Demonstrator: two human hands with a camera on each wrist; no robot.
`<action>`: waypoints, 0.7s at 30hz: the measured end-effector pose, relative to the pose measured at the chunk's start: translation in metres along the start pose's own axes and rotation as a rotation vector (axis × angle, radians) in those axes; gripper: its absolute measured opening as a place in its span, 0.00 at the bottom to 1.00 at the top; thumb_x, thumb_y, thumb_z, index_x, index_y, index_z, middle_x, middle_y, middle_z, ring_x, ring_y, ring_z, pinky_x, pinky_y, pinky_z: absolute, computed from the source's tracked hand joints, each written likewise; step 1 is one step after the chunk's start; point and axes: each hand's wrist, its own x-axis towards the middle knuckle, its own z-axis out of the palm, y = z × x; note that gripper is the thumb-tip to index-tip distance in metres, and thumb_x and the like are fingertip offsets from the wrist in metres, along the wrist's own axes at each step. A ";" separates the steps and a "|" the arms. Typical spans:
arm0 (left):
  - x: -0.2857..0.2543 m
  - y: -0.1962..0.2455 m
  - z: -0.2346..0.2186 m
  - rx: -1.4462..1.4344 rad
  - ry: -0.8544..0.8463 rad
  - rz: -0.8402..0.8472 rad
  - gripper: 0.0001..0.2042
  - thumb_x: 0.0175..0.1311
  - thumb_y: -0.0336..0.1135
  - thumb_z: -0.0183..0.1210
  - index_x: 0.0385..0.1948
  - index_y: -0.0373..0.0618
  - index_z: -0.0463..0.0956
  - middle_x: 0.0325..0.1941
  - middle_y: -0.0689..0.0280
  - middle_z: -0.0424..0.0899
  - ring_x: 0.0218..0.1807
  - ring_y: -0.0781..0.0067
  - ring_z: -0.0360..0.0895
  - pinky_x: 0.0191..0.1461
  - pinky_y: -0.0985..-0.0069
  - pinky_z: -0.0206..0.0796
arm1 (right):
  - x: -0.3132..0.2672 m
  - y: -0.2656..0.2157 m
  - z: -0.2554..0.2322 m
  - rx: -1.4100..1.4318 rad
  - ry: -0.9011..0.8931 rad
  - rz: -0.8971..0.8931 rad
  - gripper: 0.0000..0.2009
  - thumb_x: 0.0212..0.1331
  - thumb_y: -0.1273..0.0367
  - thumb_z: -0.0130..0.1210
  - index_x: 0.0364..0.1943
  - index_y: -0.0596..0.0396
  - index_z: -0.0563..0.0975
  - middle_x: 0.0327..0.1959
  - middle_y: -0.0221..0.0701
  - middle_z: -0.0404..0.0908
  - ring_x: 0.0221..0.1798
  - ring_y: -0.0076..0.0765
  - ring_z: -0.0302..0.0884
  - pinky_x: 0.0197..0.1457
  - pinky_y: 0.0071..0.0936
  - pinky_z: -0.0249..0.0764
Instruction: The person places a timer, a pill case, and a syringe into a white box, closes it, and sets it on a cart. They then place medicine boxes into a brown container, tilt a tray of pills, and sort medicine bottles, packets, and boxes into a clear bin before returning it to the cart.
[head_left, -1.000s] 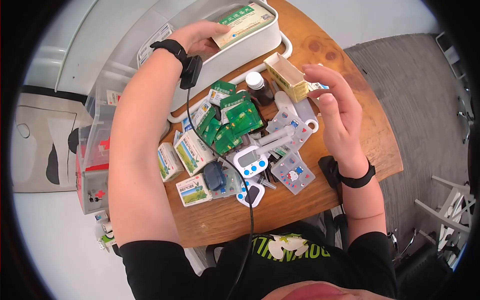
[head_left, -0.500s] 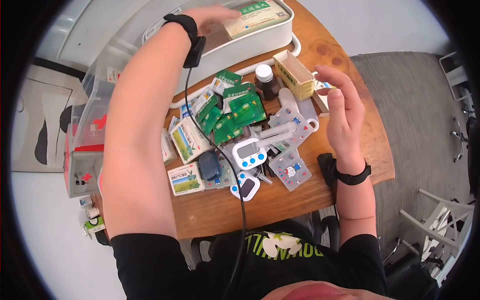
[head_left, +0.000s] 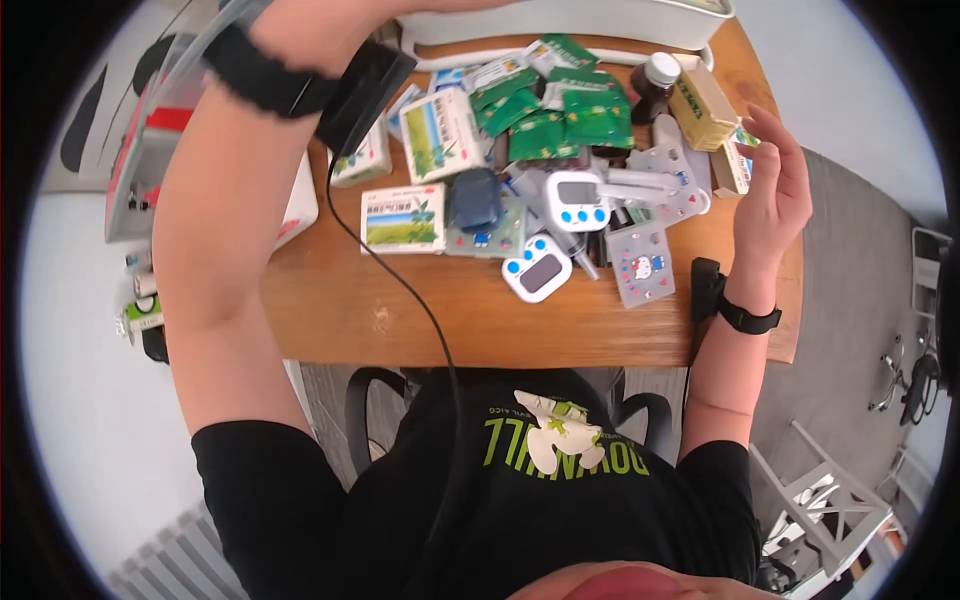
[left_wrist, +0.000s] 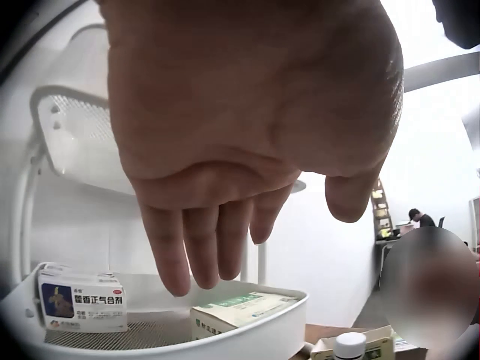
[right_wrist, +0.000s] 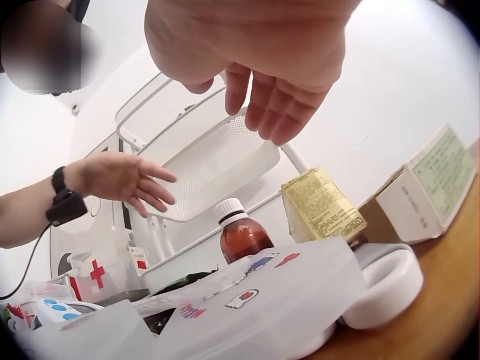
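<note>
My left hand (left_wrist: 247,112) is raised over the white basket (left_wrist: 266,337) with straight fingers and holds nothing; the head view's top edge cuts it off. Inside the basket are a cream-and-green medicine box (left_wrist: 240,311) and a white medicine box (left_wrist: 86,304). My right hand (head_left: 775,195) hovers at the table's right side, fingers relaxed, nothing in its grasp. Nearest to it are a yellow box (head_left: 703,105) with an open end and a white-and-green carton (head_left: 732,168). A brown bottle (head_left: 652,88) with a white cap stands just left of the yellow box.
Green sachets (head_left: 590,115) are piled mid-table, before the basket. Around them lie medicine boxes (head_left: 403,220), a dark blue case (head_left: 475,200), two white timers (head_left: 535,270) and clear cartoon-printed cases (head_left: 640,265). A clear box with red crosses (right_wrist: 97,274) stands at the left. A cable (head_left: 400,285) trails from my left wrist.
My left hand has let go of the cream-and-green box in the basket and moved left. The right hand keeps its relaxed pose. The head view has tilted down, so the basket is mostly cut off.
</note>
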 end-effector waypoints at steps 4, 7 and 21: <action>-0.096 0.028 -0.004 -0.121 0.122 -0.112 0.25 0.71 0.41 0.58 0.65 0.38 0.71 0.58 0.53 0.83 0.57 0.63 0.81 0.62 0.67 0.72 | 0.000 -0.004 0.004 -0.073 -0.002 0.020 0.13 0.75 0.73 0.48 0.53 0.66 0.80 0.52 0.37 0.84 0.55 0.30 0.82 0.53 0.28 0.81; -0.148 -0.030 0.027 -0.410 0.156 -0.231 0.25 0.72 0.37 0.59 0.69 0.45 0.69 0.61 0.56 0.81 0.60 0.68 0.79 0.67 0.67 0.70 | -0.003 -0.008 0.010 -0.079 0.027 0.013 0.12 0.74 0.74 0.48 0.52 0.66 0.80 0.51 0.36 0.85 0.53 0.30 0.82 0.52 0.28 0.82; -0.248 -0.097 0.128 -1.101 0.255 -0.367 0.15 0.68 0.28 0.61 0.55 0.39 0.78 0.41 0.67 0.85 0.38 0.82 0.78 0.45 0.80 0.73 | -0.005 -0.100 0.100 -0.386 -0.587 0.108 0.11 0.62 0.70 0.64 0.46 0.58 0.84 0.33 0.33 0.88 0.35 0.25 0.85 0.39 0.24 0.78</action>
